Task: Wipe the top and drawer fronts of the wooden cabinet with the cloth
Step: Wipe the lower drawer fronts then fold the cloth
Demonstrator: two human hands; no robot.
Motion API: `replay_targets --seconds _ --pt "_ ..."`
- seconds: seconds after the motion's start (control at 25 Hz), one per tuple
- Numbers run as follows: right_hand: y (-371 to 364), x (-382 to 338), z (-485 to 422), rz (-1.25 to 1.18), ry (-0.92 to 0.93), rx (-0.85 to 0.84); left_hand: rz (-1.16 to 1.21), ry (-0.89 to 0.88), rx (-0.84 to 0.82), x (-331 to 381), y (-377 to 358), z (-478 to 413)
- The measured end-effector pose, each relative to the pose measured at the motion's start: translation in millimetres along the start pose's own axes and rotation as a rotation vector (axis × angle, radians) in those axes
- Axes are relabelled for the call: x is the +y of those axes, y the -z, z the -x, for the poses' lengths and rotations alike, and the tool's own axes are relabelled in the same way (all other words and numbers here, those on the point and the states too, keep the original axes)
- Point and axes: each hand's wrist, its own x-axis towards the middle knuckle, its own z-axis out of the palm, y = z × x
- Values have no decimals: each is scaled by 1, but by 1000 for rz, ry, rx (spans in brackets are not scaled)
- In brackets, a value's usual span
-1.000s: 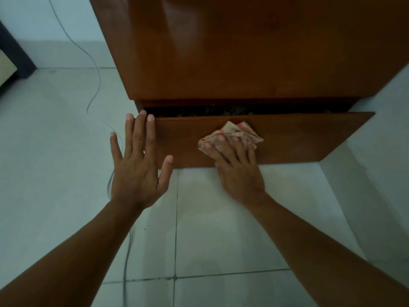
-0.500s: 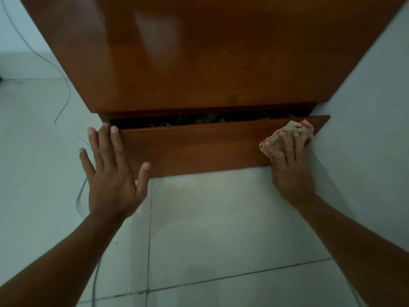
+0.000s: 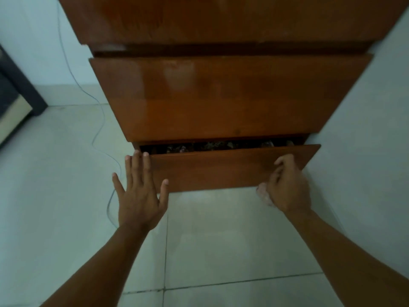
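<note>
The wooden cabinet (image 3: 221, 103) rises in front of me with glossy brown drawer fronts. Its bottom drawer (image 3: 221, 171) is pulled out a little, with a dark gap along its top edge. My left hand (image 3: 139, 191) lies flat with spread fingers against the drawer's left end. My right hand (image 3: 287, 187) is at the drawer's right end, fingers curled on the front, closed around the cloth (image 3: 264, 193). Only a pale, blurred corner of the cloth shows under the palm.
A white wall (image 3: 365, 140) runs close along the cabinet's right side. A thin cable (image 3: 97, 134) trails over the tiled floor (image 3: 221, 251) to the left of the cabinet. A dark piece of furniture (image 3: 15, 100) stands at the far left.
My right hand slid the cloth from the drawer's middle to its right end, then dropped lower, bunching the cloth under the palm. The view tilted up, showing more drawers. My left hand stayed put.
</note>
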Motion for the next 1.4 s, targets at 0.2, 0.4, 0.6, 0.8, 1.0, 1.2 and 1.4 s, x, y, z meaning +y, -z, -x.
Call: replay_targets --seconds 0.2,0.4,0.6,0.8,1.0,1.2,1.4 --pt "5 -52 30 232 73 -310 57 107 -118 28 22 26" --pt "1 -62 31 264 12 -458 47 147 -275 37 14 15" --pt "8 -55 0 307 47 -544 -18 111 -293 28 12 -10" --pt "9 -53 -17 365 45 -615 -44 86 -336 26 11 -28" --pt "17 -63 -4 26 189 -494 130 33 -390 44 15 -22" --pt "23 -102 -4 -274 288 -386 998 241 -1072 91 67 -48" --pt "56 -139 -3 -393 189 -372 1095 242 -1054 98 123 -73"
